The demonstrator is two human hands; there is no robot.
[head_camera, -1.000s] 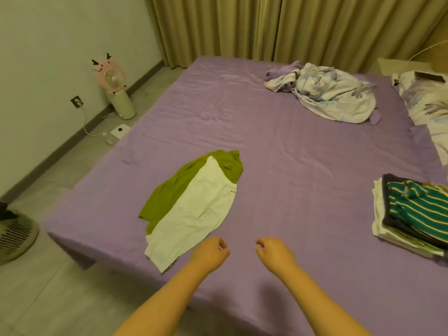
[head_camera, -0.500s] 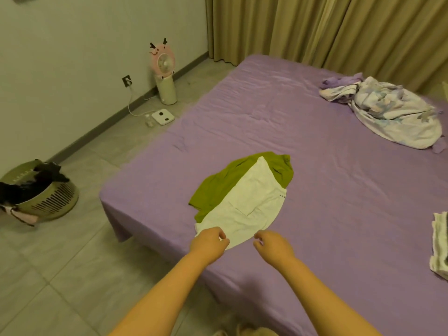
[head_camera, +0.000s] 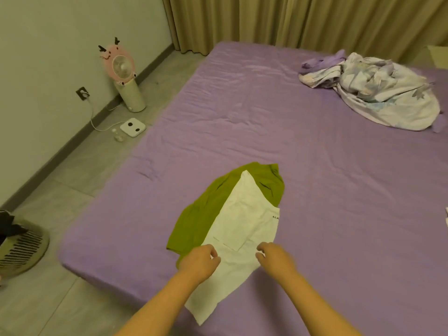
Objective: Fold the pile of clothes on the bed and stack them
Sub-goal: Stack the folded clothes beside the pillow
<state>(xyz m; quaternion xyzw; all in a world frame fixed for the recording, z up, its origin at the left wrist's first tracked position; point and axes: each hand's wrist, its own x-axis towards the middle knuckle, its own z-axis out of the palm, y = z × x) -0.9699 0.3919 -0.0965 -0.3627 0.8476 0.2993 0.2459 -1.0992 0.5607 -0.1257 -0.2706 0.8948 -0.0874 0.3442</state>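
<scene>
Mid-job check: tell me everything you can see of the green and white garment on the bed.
The green and white garment looks like soft, thin fabric. It lies flat and unfolded near the front edge of the purple bed, running diagonally, with its olive-green part to the left and far end, its white panel nearer and a small dark mark at its right edge. The left hand and right hand, fingers loosely curled, hover over its near end; contact is unclear.

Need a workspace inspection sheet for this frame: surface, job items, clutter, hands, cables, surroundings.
Surface: purple bed sheet, wrinkled.
Job's things: green-and-white garment lies flat near the bed's front edge.
Clutter: crumpled pale bedding at the far right.
Hands: left hand and right hand over the garment's lower part, fingers loosely curled, no grip seen.
Cables: white cord runs from the wall socket down to the floor.
Surroundings: pink fan, white scale, laundry basket, curtains.
</scene>
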